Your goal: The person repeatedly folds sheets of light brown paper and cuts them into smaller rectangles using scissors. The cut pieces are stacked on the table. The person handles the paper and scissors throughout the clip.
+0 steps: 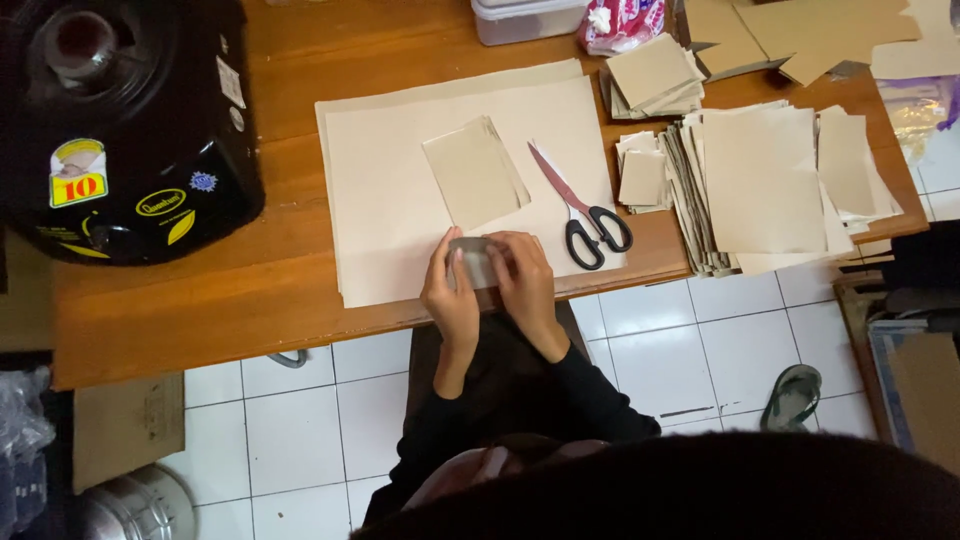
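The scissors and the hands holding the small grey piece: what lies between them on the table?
In the head view, only bare beige sheet lies between the scissors and the right hand; both hands, left hand too, hold the grey piece.

Head view, steeply downward, fairly near wooden table (200,300), perhaps slightly tilted

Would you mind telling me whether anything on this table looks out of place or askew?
Mostly tidy. The paper stack at the table's right edge is fanned unevenly and overhangs the edge. The scissors lie shut beside the big sheets. Both hands, left and right, hold a small folded piece.
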